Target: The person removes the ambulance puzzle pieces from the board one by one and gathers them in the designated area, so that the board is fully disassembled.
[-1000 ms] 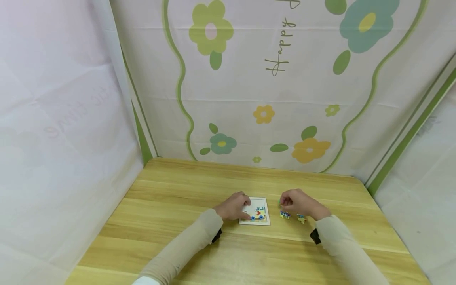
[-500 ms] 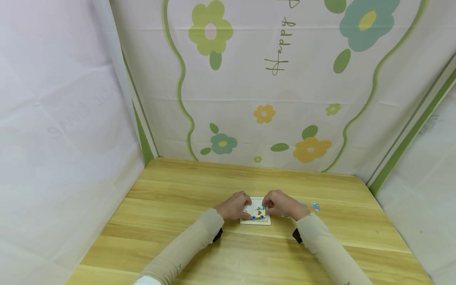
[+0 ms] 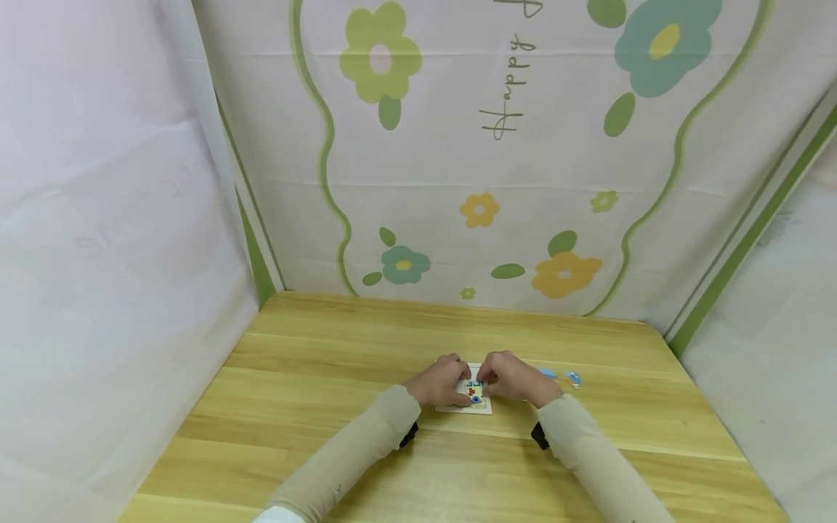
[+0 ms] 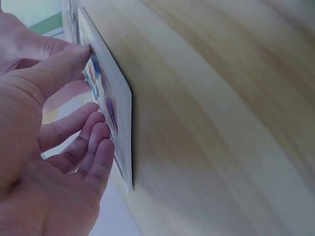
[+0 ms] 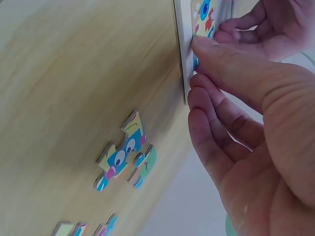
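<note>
A white-rimmed jigsaw board (image 4: 125, 108) lies on the table, partly filled with pieces that form a colourful vehicle picture (image 3: 475, 392). My left hand (image 3: 445, 381) rests on the board's left part, thumb and fingertips touching it and covering some of the picture. At the right edge, my right hand (image 3: 516, 378) pinches a jigsaw piece (image 5: 195, 62) between thumb and fingers; just a blue sliver of it shows in the right wrist view. Loose jigsaw pieces lie beside the board, one blue and yellow with printed eyes (image 5: 125, 150), another green (image 5: 146, 167).
More loose pieces (image 5: 106, 226) lie farther right, including a blue one (image 3: 572, 379). The wooden table (image 3: 340, 349) meets a flower-printed cloth wall (image 3: 445, 160) at the back, with cloth walls on both sides.
My right hand has come left from the loose pieces to the board's right edge, where it stays. My left hand has slid slightly right across the board.
</note>
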`<state>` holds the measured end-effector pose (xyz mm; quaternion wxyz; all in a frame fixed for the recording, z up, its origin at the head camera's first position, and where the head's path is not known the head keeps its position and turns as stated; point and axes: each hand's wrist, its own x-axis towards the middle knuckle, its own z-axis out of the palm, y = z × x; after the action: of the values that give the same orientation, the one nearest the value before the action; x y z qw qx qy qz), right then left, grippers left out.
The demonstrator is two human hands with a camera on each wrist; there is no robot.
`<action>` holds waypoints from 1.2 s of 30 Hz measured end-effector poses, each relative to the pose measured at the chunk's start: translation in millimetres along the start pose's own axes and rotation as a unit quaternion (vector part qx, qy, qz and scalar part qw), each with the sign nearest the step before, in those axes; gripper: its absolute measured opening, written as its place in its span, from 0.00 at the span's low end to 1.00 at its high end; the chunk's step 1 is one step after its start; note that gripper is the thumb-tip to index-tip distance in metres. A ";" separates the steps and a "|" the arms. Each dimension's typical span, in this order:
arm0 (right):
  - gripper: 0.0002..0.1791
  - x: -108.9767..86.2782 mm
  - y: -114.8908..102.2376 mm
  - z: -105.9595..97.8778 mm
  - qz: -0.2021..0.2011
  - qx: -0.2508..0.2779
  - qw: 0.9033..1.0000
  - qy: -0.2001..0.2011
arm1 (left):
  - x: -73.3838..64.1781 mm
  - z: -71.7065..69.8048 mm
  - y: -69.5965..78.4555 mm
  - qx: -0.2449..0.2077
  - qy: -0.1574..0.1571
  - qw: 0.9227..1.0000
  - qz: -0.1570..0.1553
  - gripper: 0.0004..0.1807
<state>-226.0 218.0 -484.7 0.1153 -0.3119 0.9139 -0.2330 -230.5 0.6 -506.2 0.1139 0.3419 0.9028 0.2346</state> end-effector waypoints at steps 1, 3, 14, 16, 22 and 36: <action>0.07 0.2 -0.2 0.4 0.001 0.002 1.000 0.000 | 0.9 1.3 0.3 -0.006 0.001 1.000 -0.001 0.22; 0.07 0.3 -0.4 1.3 0.004 0.005 1.000 0.000 | 2.5 3.0 1.0 -0.013 0.003 1.000 -0.002 0.21; 0.06 -0.8 -0.3 0.5 0.016 -0.002 1.000 0.006 | 5.6 7.2 -0.6 -0.035 0.016 0.999 -0.003 0.25; 0.05 -1.0 -0.4 0.0 0.016 -0.002 1.000 0.011 | 6.1 7.5 -1.0 -0.035 0.018 0.999 -0.001 0.25; 0.04 -1.9 -1.8 -2.1 0.015 0.010 1.000 0.021 | 5.9 6.6 0.6 -0.023 0.018 1.000 -0.003 0.25; 0.05 -11.8 -4.4 -10.6 0.014 0.037 0.999 0.029 | 2.7 3.1 4.1 -0.017 0.014 1.000 -0.003 0.24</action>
<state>-218.3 226.0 -472.5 0.1038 -0.2876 0.9119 -0.2738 -229.1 6.3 -507.0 0.1076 0.3336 0.9012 0.2548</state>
